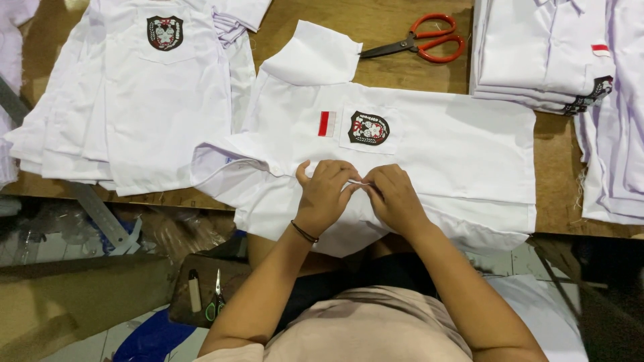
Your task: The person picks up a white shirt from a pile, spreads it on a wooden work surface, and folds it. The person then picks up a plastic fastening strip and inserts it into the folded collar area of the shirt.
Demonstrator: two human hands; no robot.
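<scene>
Left hand: curled over the front of the white shirt, thumb and fingertips pinched narrow on a fold of its cloth, dark cord bracelet at the wrist.
Right hand: touching the left, fingers closed tight on the same small fold — what lies inside the pinch too small to tell.
Shirt: spread flat across the wooden table, collar toward the left, lower edge hanging off the near side above the lap.
Shirt front: red-and-white flag patch just beside a dark shield badge on the pocket, both just beyond the hands.
Far edge: red-handled scissors lying shut on bare wood, well apart from the hands.
Left pile: stack of white shirts, badge up.
Right pile: folded white shirts — neatly stacked.
Below table: small green snips on a brown board.
</scene>
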